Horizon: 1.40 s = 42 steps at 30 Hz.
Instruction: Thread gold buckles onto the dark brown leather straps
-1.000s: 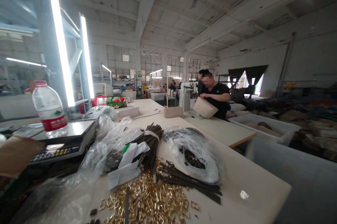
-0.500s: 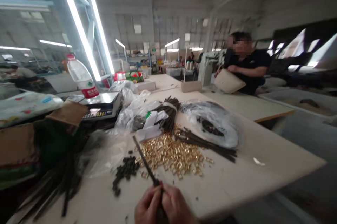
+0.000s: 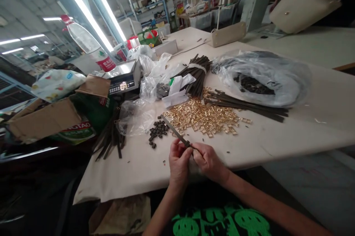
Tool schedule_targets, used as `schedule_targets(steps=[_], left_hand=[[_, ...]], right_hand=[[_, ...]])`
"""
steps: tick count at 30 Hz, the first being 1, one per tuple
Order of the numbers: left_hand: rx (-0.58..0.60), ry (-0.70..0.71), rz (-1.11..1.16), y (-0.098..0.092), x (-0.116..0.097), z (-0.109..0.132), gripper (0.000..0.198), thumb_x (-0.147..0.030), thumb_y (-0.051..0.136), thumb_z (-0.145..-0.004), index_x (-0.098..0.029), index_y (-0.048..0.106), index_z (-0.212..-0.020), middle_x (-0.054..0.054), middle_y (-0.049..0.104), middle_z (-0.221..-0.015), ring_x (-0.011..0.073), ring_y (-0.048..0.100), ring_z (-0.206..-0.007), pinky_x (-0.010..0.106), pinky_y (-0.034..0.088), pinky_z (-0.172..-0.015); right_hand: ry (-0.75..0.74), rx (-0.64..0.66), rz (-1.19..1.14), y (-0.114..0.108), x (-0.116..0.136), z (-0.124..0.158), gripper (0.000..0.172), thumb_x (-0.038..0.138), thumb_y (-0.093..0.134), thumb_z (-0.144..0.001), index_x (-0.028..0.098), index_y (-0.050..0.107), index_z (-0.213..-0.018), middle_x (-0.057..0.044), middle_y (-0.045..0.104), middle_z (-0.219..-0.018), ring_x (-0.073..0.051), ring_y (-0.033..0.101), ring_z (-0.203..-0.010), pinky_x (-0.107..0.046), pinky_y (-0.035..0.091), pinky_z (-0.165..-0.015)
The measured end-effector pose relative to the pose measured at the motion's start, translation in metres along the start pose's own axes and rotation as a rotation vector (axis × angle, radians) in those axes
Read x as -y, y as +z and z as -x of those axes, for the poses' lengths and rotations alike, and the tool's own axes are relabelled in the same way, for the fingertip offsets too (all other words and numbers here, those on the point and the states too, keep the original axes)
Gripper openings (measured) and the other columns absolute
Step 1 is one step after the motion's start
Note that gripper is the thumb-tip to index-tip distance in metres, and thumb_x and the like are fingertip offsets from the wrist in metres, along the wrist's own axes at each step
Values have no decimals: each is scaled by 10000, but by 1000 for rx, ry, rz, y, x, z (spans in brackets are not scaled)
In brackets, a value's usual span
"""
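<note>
A dark, narrow strap (image 3: 175,130) is pinched between both my hands near the table's front edge, its free end pointing up and left. My left hand (image 3: 179,160) closes on it from the left, beside a small dark loop (image 3: 187,143) around the strap. From the right, my right hand (image 3: 206,158) grips the strap's near end, fingers closed and mostly covering it. Just beyond my hands lies a heap of gold metal buckles (image 3: 205,116). Left of that heap is a small pile of black loops (image 3: 158,131).
Loose dark straps (image 3: 249,106) and a tied strap bundle (image 3: 197,75) lie behind the buckles. A clear plastic bag (image 3: 288,81) sits right, a digital scale (image 3: 126,75) with a bottle (image 3: 85,40) left. Across the table, a person holds a beige bag panel (image 3: 303,7).
The camera view has tilted down and turned, bringing my forearms and shirt into sight. Both hands stay on the strap; the small loop on it is now plainer to see.
</note>
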<state>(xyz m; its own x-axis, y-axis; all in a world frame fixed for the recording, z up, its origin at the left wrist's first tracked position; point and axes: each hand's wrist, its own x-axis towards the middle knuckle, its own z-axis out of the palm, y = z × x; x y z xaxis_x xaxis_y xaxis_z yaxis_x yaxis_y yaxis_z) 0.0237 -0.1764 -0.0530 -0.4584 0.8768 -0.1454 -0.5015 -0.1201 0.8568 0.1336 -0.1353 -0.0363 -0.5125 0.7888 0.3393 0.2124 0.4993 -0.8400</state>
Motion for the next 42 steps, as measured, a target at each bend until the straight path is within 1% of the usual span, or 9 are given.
schedule_targets(steps=[5,10,15,21,25,29,35,39,42], left_hand=[[64,-113,-29,-8,-5,1,370,-269,858,-627,-195,742,-971,21,743,-877,128,652,-805,221,483,-787],[-27,-153,90,-4,-10,3,355,-392,868,-597,-161,772,-849,40,744,-770,126,652,-704,221,494,-713],[-76,-168,40,0,-11,5,341,-363,855,-622,-155,775,-880,49,753,-786,137,661,-709,229,495,-706],[-21,-120,-31,0,-11,5,261,-318,834,-661,-169,777,-867,45,759,-855,141,659,-806,231,486,-802],[22,-108,-95,-6,-9,4,265,-346,808,-700,-191,772,-911,27,744,-864,122,638,-756,219,480,-754],[111,-46,-229,-11,-9,3,356,-313,824,-679,-203,758,-1011,29,737,-891,149,639,-816,236,480,-781],[61,-21,-374,-8,-9,5,332,-349,790,-706,-160,758,-976,16,697,-763,88,491,-559,208,397,-540],[34,-28,-269,-6,-10,5,299,-369,786,-694,-135,753,-877,-27,571,-579,71,423,-516,193,345,-507],[-29,-63,-166,-4,-12,4,337,-432,797,-662,-119,730,-768,-53,466,-501,55,365,-471,183,293,-466]], right_hand=[[20,6,46,0,-1,1,216,223,380,-875,204,511,-706,-25,598,-664,-176,553,-627,-287,393,-609],[45,5,91,1,0,-2,225,220,382,-862,215,470,-656,-12,563,-616,-163,510,-586,-283,360,-585],[88,8,116,3,1,-2,208,204,389,-861,209,516,-696,-38,612,-675,-176,541,-644,-288,400,-638],[105,39,43,1,2,0,224,216,370,-882,190,588,-838,-76,679,-807,-202,604,-766,-312,454,-744],[91,92,-44,-6,1,-1,270,269,341,-904,215,483,-681,-21,586,-653,-165,532,-623,-283,430,-621],[98,159,-130,-15,0,-4,336,277,301,-922,229,371,-597,26,464,-538,-131,446,-523,-254,389,-531],[131,146,-129,-17,1,-4,344,269,287,-922,232,356,-588,28,448,-529,-130,439,-527,-249,377,-529],[165,92,-26,-9,2,-4,310,248,336,-897,220,423,-601,1,530,-581,-145,471,-572,-270,369,-571],[182,82,63,-3,2,-4,286,221,379,-873,212,467,-602,-9,555,-575,-149,475,-564,-275,344,-569]])
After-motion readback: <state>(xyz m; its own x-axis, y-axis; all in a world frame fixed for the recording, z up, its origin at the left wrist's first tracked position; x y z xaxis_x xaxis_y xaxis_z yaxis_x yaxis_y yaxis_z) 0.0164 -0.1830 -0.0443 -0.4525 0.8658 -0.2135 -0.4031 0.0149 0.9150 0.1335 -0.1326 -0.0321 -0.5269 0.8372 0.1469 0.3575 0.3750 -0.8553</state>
